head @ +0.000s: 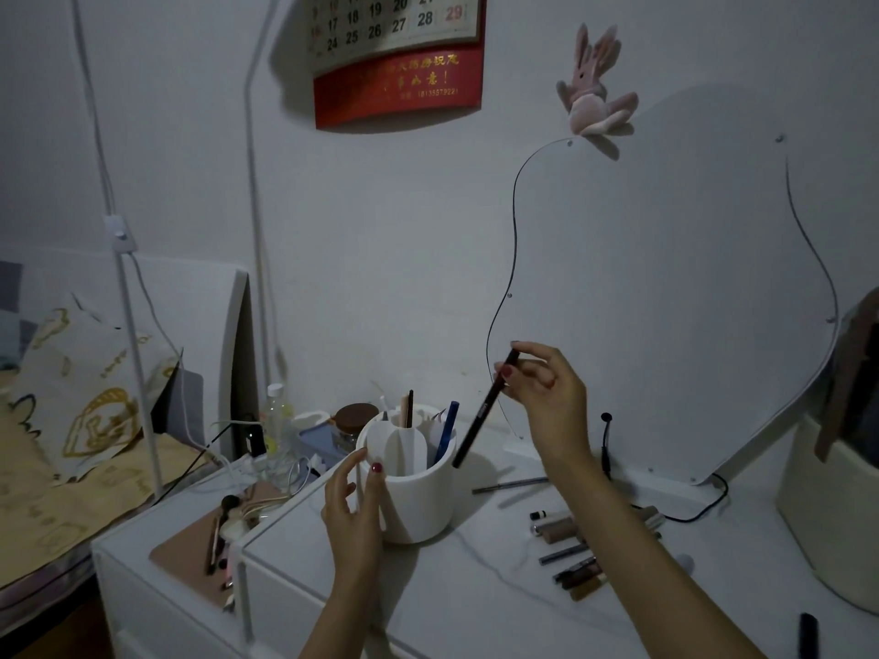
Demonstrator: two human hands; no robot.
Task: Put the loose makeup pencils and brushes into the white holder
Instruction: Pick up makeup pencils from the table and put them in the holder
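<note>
Steadying the white holder (413,487) at its left wall with the open, ungrasping left hand (354,504), right hand (547,394) pinching a black pencil (485,411) tilted above the holder's right rim, should lower tip-first into a free compartment; more loose pencils (571,549) lie right of holder.

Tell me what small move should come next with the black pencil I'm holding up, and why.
Probably shift the right hand a little left and lower the black pencil tip-first into the white holder. The pencil hangs tilted, its lower end just outside the holder's right rim, while the left hand rests against the holder's side, seemingly steadying it. An open compartment beside the blue pen looks free.
</note>
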